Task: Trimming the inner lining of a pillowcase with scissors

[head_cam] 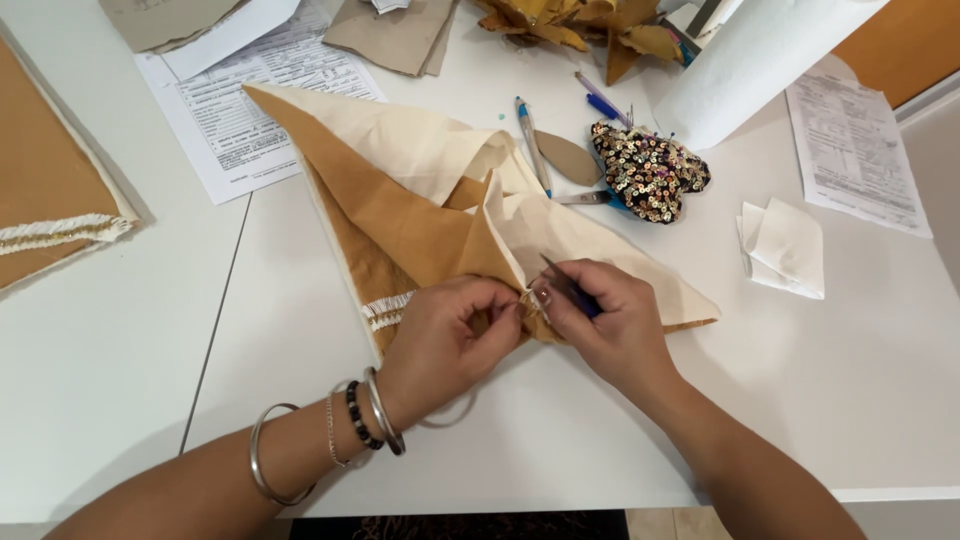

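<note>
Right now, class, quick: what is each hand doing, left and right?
Left hand: closed, pinching the edge of the mustard and cream fabric.
Right hand: closed, holding a thin dark-handled tool at the same fabric edge.

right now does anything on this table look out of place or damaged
Nothing looks damaged or spilled. The left hand pinches the tan and cream fabric while the right hand works a small dark tool at its edge. The fabric is bunched, and pens lie loose near the sequined piece.

White tabletop point(850, 400) in even soft light, seam between two tables, orange-brown wall point(900, 45) at upper right.
</note>
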